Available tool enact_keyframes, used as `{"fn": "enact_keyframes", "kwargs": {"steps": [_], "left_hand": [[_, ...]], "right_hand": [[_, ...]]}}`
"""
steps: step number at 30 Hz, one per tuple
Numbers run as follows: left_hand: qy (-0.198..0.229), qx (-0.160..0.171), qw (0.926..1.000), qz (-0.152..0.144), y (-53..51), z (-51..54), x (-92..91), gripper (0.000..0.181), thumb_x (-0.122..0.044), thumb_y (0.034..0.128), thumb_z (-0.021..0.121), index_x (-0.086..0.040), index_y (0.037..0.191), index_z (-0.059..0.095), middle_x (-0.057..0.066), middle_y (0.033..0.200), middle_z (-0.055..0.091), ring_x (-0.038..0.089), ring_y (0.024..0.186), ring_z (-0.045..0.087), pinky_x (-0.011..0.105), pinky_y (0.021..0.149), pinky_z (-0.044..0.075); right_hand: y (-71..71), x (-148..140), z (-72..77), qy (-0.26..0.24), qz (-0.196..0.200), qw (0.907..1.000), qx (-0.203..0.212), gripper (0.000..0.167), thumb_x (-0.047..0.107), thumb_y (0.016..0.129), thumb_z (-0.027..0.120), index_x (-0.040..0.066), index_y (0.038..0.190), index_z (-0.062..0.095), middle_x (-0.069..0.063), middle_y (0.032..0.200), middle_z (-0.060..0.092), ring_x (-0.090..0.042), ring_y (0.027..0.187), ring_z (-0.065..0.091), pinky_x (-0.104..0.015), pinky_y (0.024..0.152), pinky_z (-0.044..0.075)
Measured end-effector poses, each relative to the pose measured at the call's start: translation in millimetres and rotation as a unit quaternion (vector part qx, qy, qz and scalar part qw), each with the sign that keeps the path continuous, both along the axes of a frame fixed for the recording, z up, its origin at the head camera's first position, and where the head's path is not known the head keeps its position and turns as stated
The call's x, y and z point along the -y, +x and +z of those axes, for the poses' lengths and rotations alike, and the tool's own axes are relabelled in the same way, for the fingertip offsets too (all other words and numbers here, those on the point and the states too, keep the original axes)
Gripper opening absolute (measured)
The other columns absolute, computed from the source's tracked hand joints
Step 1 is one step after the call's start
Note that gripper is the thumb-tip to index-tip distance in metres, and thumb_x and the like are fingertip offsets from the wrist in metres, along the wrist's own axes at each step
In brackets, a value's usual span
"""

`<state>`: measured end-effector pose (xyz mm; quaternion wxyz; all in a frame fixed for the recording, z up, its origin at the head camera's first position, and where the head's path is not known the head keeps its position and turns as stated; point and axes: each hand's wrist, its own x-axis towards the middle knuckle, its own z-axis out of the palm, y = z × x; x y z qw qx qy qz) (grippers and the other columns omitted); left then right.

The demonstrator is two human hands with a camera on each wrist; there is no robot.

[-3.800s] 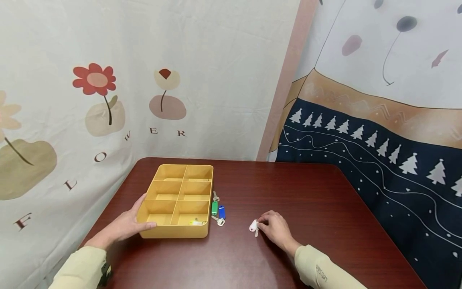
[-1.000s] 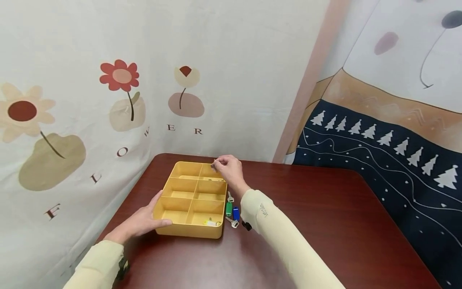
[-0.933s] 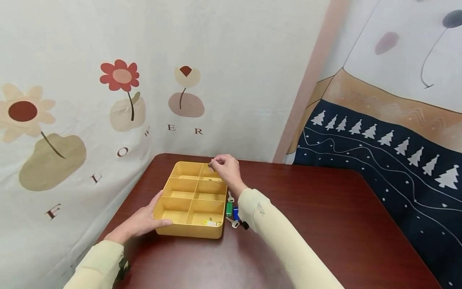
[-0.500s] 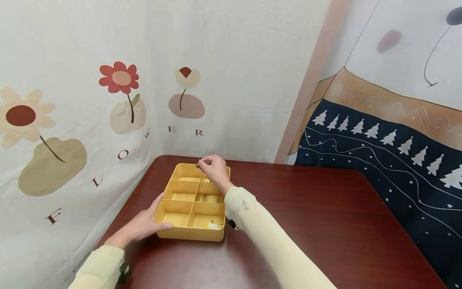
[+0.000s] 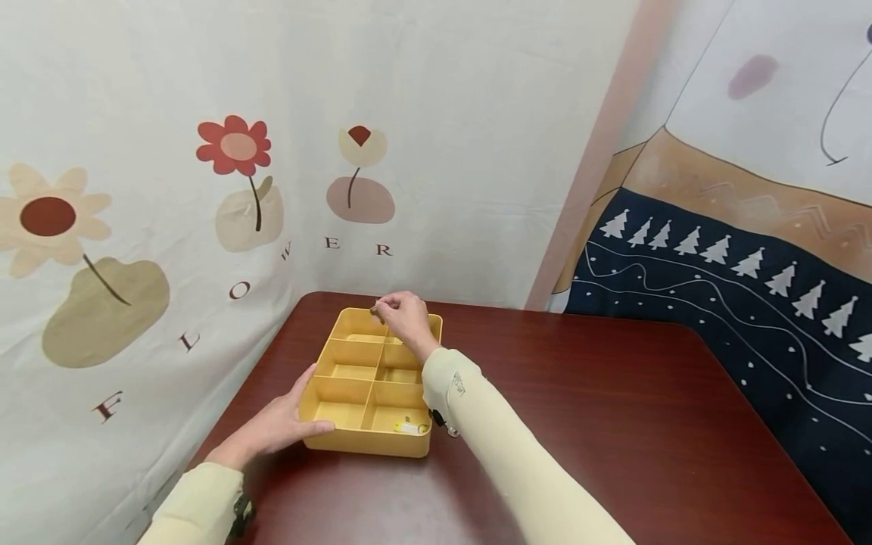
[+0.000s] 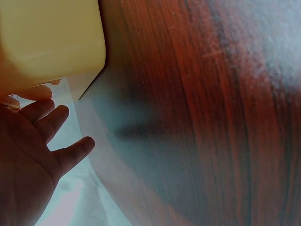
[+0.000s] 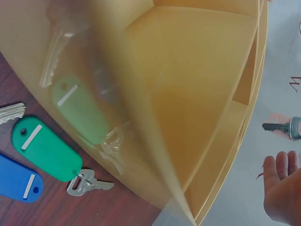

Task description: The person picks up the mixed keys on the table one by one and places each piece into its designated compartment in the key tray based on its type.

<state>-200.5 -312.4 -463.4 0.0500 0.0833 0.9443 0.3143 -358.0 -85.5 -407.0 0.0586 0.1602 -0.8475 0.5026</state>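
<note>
My left hand (image 5: 279, 425) rests at the near left corner of a yellow box (image 5: 364, 443) with six compartments. Its thumb lies along the front wall and its fingers along the left side; in the left wrist view the fingers (image 6: 70, 153) look spread and fairly straight. Over the far row, by the divider between the two back compartments, my right hand (image 5: 406, 316) pinches a key (image 7: 277, 127) with a pale pinkish tag. Beside the box's right wall lie a green key tag (image 7: 47, 148) with a key and a blue key tag (image 7: 19, 179); my right forearm mostly hides them in the head view.
A yellow-and-white key tag (image 5: 410, 428) lies in the near right compartment. The brown wooden table (image 5: 579, 424) stretches to the right of the box. Printed cloths (image 5: 463, 151) hang behind and at the sides.
The key with the pale tag was picked up from the table and carried to the box's far end. In the last second my right hand moved left there. My left hand stayed on the box.
</note>
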Motion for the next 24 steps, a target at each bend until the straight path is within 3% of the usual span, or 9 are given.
{"fn": "enact_keyframes", "kwargs": {"steps": [6,12,24], "left_hand": [[-0.001,0.000,1.0000,0.001,0.3,-0.4,-1.4,0.117,-0.051,0.0785,0.080,-0.003,0.157,0.007,0.035,0.123,0.058,0.042,0.115,0.057,0.057,0.098,0.042],[-0.003,-0.006,0.9999,-0.008,0.2,0.8,-1.5,0.118,-0.050,0.0788,0.080,-0.002,0.157,0.006,0.036,0.121,0.059,0.043,0.114,0.058,0.058,0.097,0.043],[-0.002,0.001,1.0000,-0.003,1.1,1.2,-1.3,0.118,-0.051,0.0795,0.079,-0.003,0.158,0.005,0.038,0.125,0.055,0.045,0.118,0.055,0.060,0.099,0.040]], "right_hand": [[1.2,-5,2.0,0.007,0.031,0.9992,0.023,0.028,0.030,0.098,0.063,0.017,0.120,0.074,-0.002,0.123,0.066,-0.016,0.107,0.062,-0.031,0.089,0.050],[-1.9,-14,6.9,0.007,0.026,0.9995,0.013,0.026,0.028,0.097,0.064,0.017,0.117,0.075,-0.001,0.116,0.070,-0.015,0.102,0.064,-0.031,0.087,0.050],[-4.0,-49,9.2,0.022,0.024,0.9994,0.012,0.028,0.030,0.099,0.062,0.016,0.121,0.073,-0.002,0.120,0.070,-0.019,0.108,0.064,-0.036,0.091,0.051]]}}
